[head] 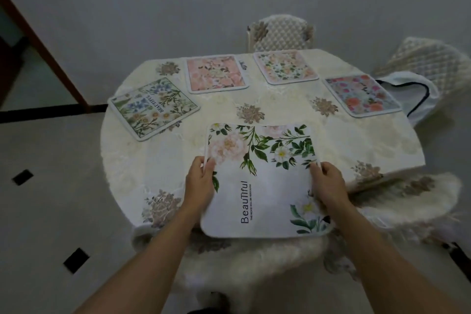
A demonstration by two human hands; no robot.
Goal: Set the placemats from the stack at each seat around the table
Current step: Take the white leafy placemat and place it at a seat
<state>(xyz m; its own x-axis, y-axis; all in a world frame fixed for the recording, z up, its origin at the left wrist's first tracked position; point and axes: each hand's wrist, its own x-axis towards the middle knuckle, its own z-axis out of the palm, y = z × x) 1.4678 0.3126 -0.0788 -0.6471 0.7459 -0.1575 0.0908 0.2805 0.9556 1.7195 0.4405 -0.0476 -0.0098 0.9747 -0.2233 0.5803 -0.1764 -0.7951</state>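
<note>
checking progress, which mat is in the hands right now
The white "Beautiful" mat nearest the camera: left hand and right hand grip its side edges. The other four lie flat, untouched.

"BeauTiful" in dark letters on near white floral placemat (262, 186), running sideways, reading from near edge toward far. Just right of it, a smaller line of capitals, tiny and slightly blurred, apparently "THE MOOD WILL BE VERY GOOD". "BEAUTIFUL" in dark capitals at middle of left green-and-blue floral placemat (154, 107), set at an angle, reading far to near.
</note>
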